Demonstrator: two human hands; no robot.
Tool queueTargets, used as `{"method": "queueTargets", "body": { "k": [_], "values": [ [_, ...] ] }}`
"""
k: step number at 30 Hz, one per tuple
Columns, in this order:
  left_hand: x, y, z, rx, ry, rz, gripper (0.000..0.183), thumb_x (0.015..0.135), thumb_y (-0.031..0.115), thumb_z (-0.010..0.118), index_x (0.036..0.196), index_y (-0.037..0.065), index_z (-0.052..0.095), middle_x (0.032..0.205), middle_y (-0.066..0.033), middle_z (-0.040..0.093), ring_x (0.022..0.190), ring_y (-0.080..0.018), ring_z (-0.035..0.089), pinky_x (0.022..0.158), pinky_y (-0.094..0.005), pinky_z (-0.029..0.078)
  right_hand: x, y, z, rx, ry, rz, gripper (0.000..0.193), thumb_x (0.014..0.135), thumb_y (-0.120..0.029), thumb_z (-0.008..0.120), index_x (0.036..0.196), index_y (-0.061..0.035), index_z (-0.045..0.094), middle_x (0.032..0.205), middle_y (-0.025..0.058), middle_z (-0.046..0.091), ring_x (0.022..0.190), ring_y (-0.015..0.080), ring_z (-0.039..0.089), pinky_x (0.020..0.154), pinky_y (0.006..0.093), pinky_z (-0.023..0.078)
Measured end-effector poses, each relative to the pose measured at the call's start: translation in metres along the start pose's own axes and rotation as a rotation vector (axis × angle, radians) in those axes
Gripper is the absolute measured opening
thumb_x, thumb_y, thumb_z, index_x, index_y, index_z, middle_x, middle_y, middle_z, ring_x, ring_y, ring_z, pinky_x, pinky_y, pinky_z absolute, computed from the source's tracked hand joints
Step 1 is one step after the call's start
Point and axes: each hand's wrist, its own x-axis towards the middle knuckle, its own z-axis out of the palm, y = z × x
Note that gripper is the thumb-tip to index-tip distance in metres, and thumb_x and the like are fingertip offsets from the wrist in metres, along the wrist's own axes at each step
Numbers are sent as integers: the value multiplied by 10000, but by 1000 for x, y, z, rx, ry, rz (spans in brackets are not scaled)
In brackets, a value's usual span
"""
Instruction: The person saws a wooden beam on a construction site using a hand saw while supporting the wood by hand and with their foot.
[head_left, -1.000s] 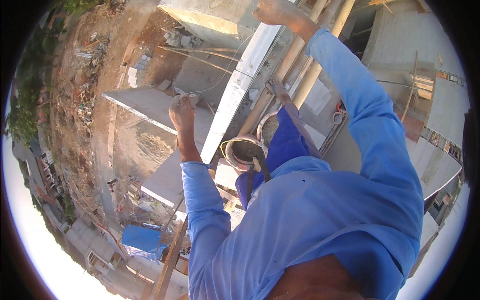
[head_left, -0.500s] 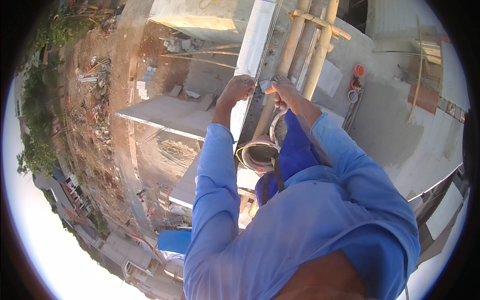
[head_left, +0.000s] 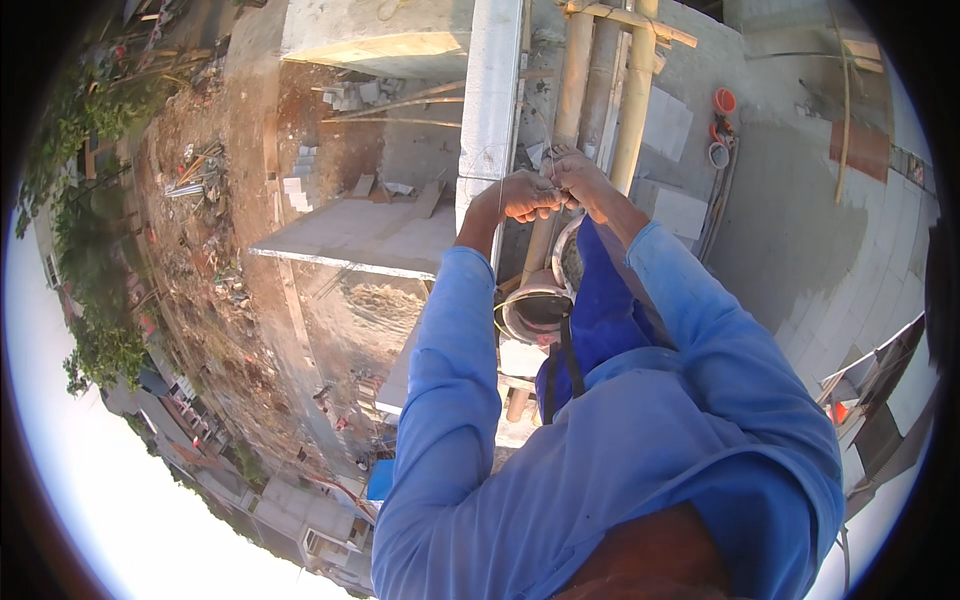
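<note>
My left hand (head_left: pixel 530 196) and my right hand (head_left: pixel 583 182) meet in front of me, both closed with fingertips pinched together. A thin string (head_left: pixel 547 128) runs to the fingers; its ends are too fine to follow. Just left of the hands lies the top of a narrow wall of pale blocks (head_left: pixel 492 100). Beneath my right hand pass bamboo poles (head_left: pixel 634 110). A bucket (head_left: pixel 538 312) sits below the hands, close to my blue-trousered leg, and a second round container (head_left: pixel 569 258) is partly hidden behind that leg.
A concrete slab (head_left: pixel 350 235) juts out at a lower level on the left, above a dirt yard with rubble (head_left: pixel 215 260). Crossed bamboo (head_left: pixel 640 20) is lashed at the top. To the right, an orange bucket (head_left: pixel 724 100) and another bucket (head_left: pixel 718 155) stand on grey floor.
My hands, apart before with the left over the wall top, have come together. The left has moved right and closed against the right, whose fingers have curled in. The view has shifted slightly.
</note>
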Motion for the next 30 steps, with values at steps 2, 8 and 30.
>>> {"method": "queueTargets", "body": {
  "k": [2,8,30],
  "values": [
    [-5,5,5,142,22,-10,299,825,286,644,968,24,669,674,-22,550,537,-86,447,477,-228,383,-20,-6,-3,-6,-3,2,163,786,9,491,932,16,563,610,-3,456,511,85,414,424,249,284],
    [-68,10,-25,-298,356,138,229,800,158,597,960,2,648,749,-66,622,602,-103,558,567,-247,494,-60,-29,-93,-450,69,54,374,737,19,500,1108,37,551,726,57,539,584,119,528,482,274,404],
    [4,29,-102,771,1208,349,150,854,205,521,835,62,562,809,-181,612,780,-399,582,694,-488,453,127,-98,0,-230,-17,-183,307,821,-94,537,1118,-38,590,720,-3,466,589,108,380,555,257,335]
  ]
}}
